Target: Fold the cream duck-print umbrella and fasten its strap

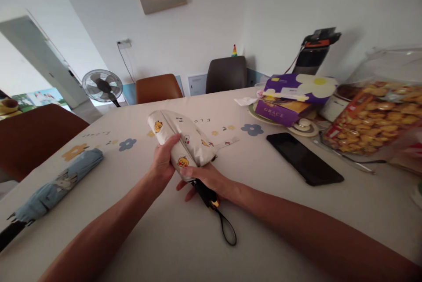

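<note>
Over the middle of the table I hold a white folding umbrella (173, 143) printed with yellow cartoon faces. Its cloth is partly wrapped, with a loose flap and a strap end sticking out to the right. My left hand (165, 156) grips the rolled cloth, thumb on top. Around the lower end closes my right hand (209, 178), its thumb on the cloth and some fingers showing underneath. Below that hand the black handle (205, 192) points toward me, with a wrist loop (228, 229) hanging from it. A blue folded umbrella (62, 185) lies at the left.
On the right are a black phone (303, 156), glasses (346, 156), a purple tissue pack (300, 86), a purple box (273, 112), a large clear snack jar (382, 115) and a dark bottle (313, 53). Chairs (158, 88) and a fan (103, 86) stand beyond the flowered tablecloth (132, 207).
</note>
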`<state>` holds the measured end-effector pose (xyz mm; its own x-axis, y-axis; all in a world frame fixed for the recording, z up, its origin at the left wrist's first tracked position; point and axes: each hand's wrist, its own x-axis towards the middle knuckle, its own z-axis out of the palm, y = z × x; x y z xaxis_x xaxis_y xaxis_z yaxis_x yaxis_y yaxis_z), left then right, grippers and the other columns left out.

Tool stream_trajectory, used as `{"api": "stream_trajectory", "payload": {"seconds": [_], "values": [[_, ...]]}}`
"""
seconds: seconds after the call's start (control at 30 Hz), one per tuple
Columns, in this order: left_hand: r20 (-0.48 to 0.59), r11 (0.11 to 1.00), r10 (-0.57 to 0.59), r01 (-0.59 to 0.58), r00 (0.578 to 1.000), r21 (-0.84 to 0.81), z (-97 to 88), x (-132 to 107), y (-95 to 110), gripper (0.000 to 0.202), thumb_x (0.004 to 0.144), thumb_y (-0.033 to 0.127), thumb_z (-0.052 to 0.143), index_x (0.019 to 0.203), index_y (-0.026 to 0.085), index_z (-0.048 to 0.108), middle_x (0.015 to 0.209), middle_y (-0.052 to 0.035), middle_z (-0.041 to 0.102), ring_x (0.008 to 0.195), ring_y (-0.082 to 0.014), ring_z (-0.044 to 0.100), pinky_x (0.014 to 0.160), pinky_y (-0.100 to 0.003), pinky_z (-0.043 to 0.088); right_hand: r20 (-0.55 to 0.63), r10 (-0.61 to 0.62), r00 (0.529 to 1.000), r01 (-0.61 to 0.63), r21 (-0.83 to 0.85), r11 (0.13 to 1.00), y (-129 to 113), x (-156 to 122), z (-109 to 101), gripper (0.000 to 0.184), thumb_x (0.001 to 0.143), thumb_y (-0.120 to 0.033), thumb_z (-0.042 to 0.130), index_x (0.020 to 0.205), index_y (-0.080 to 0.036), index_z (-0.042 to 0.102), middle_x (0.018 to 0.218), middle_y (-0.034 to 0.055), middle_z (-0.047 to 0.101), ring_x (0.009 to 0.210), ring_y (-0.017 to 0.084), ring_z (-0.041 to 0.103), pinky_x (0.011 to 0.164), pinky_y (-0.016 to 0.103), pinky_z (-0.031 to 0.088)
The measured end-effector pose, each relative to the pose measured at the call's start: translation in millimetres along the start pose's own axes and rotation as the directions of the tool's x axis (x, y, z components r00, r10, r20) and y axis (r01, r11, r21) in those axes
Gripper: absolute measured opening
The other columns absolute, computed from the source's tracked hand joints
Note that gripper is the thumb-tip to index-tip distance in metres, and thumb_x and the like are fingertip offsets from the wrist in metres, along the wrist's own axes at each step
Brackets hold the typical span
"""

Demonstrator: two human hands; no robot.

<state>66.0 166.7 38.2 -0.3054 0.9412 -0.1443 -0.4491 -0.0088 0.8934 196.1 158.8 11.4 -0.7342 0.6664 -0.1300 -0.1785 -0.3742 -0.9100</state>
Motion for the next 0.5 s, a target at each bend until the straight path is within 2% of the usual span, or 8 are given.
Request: {"api": "stream_trajectory", "payload": {"seconds": [0.1,0.2,0.33,0.5], "values": [[0.025,0.992,-0.119,0.117,0.993,0.044,-3.7,1.7,-4.6,0.041,0.069,0.036,0.064,0.103,0.013,0.057,0.082,-0.0101,0.067,0.075,-0.0262,0.065,0.064,-0.036,0.056,0.035,0.122,0.992,-0.122,0.012,0.992,0.4,-1.2,1.8,0.033,0.072,-0.04,0.063,0.089,-0.014,0.054,0.061,0.0005,0.058,0.046,0.012,0.057,0.036,0.021,0.046],[0.06,0.987,-0.158,0.156,0.986,0.032,-8.3,9.8,-9.1,0.041,0.07,0.037,0.063,0.104,0.015,0.057,0.087,-0.0107,0.067,0.08,-0.0263,0.065,0.069,-0.037,0.055,-0.037,0.19,0.981,-0.19,0.011,0.982,1.4,-0.7,2.1,0.026,0.074,-0.038,0.062,0.08,-0.016,0.049,0.046,-0.0063,0.048,0.033,0.007,0.043,0.031,0.019,0.04],[0.102,0.994,-0.105,0.101,0.989,0.046,-23.0,33.3,-4.6,0.043,0.072,0.045,0.056,0.103,0.015,0.057,0.093,-0.0122,0.067,0.086,-0.026,0.063,0.078,-0.037,0.052,-0.017,0.267,0.964,-0.266,0.024,0.964,1.8,-0.7,1.2,0.024,0.077,-0.038,0.058,0.077,-0.019,0.044,0.043,-0.0074,0.046,0.031,0.008,0.043,0.03,0.019,0.038],[-0.024,0.986,-0.009,0.012,1.0,0.164,-59.7,67.8,11.4,0.028,0.068,0.039,0.054,0.082,0.015,0.058,0.077,-0.0105,0.065,0.076,-0.0246,0.063,0.072,-0.036,0.052,0.145,0.343,0.928,-0.359,0.105,0.927,2.2,2.4,-4.9,0.029,0.073,-0.039,0.064,0.076,-0.017,0.044,0.048,-0.0082,0.043,0.033,0.005,0.041,0.031,0.017,0.038]]}}
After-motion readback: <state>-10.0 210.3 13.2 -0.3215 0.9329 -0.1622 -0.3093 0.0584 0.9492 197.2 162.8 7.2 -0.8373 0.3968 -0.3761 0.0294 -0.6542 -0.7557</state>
